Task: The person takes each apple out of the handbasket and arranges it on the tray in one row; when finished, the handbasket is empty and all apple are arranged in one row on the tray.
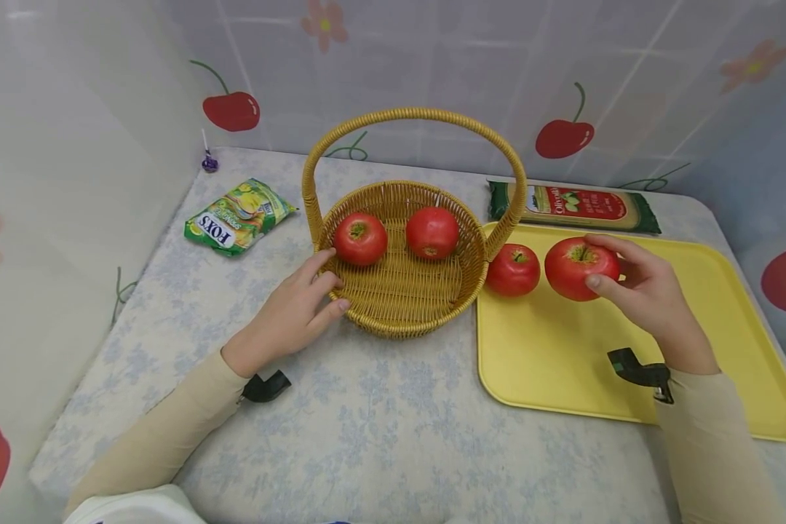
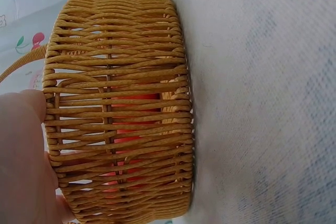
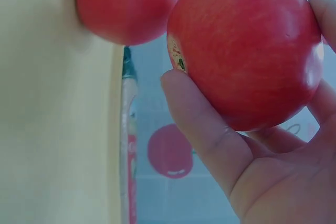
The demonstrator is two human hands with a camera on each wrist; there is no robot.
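A round wicker basket (image 1: 402, 316) with a tall arched handle stands mid-table. Inside it lie two red apples, one on the left (image 1: 360, 239) and one on the right (image 1: 432, 233). My left hand (image 1: 295, 306) holds the basket's left rim, fingers over the edge; the left wrist view shows the woven side (image 2: 121, 114) close up. On the right, my right hand (image 1: 648, 291) grips another red apple (image 1: 578, 269) between thumb and fingers, above the yellow tray (image 1: 563, 364). One more apple (image 1: 513, 270) sits on the tray's left edge, beside the basket.
A green and yellow FOX'S candy bag (image 1: 239, 217) lies left of the basket, with a purple-wrapped lollipop (image 1: 209, 161) behind it. A long green and red packet (image 1: 573, 207) lies behind the tray. Curtained walls (image 1: 426, 65) border the table.
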